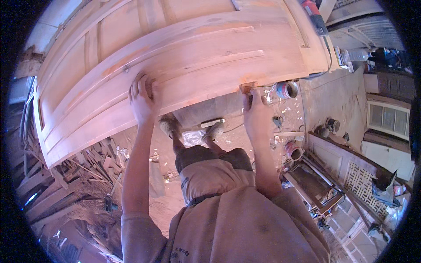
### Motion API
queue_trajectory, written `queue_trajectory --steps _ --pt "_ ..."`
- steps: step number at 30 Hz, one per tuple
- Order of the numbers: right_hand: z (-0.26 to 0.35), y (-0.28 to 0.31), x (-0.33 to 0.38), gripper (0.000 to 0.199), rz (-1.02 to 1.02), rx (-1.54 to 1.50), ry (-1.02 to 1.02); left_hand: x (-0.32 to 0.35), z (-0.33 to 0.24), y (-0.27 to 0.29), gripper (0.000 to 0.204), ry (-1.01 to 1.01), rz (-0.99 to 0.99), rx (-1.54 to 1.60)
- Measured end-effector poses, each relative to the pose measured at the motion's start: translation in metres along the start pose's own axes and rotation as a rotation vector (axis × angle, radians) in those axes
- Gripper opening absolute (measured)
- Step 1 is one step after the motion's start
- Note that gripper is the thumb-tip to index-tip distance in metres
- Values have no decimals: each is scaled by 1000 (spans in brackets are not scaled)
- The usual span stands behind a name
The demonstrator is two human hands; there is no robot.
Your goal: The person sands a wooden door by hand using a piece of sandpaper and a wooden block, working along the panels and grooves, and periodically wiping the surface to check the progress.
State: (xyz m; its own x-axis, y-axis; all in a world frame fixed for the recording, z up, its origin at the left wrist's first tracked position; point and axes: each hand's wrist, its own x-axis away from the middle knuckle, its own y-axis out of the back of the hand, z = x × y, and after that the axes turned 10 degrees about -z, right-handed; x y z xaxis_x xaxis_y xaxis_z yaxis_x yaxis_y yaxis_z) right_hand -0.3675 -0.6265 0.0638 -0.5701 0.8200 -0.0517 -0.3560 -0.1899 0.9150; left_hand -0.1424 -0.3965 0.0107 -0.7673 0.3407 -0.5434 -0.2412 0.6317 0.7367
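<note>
Wooden panel door [175,57] lies flat across the upper half of the view, raised above the floor; support underneath is hidden, can't tell what it rests on.

Left hand [142,98] is spread flat, palm down on the door's near rail, fingers wide, pressing and not gripping anything. Right hand [255,115] is at the door's near edge, closed narrow around a small orange-brown block [247,87], prob a sanding block, w/ the block touching the edge. Can't tell how firmly.

Handling, my judgement: solid timber, stiff, heavy, awkward for one person. Bare sanded wood w/ dust on it, so somewhat slick under a flat palm. I'd take it by the long outer rails, two hands well apart, not by the thinner recessed panels. Corners and moulded edges prob dent easily.

Materials: door is pale unfinished wood, raised rails, recessed rectangular panels, grain visible. Red/grey power tool [315,15] sits on the door's far right corner, cord trailing off the door's right edge. Open tin [287,89] just right of the block, below the door edge; second tin [294,151] lower on the floor. Scrap timber pile [66,184] below the door's left end.
</note>
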Motion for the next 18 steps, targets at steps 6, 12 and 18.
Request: queue_trajectory --steps 6,12,18 --pt "-15 -38 18 31 -290 -344 -56 2 7 1 33 -8 0 -15" --pt "-71 -2 14 31 -169 -484 -38 3 9 -1 31 4 -9 -9" --pt "-61 2 -5 28 -161 -292 164 2 6 2 30 -14 -23 26"
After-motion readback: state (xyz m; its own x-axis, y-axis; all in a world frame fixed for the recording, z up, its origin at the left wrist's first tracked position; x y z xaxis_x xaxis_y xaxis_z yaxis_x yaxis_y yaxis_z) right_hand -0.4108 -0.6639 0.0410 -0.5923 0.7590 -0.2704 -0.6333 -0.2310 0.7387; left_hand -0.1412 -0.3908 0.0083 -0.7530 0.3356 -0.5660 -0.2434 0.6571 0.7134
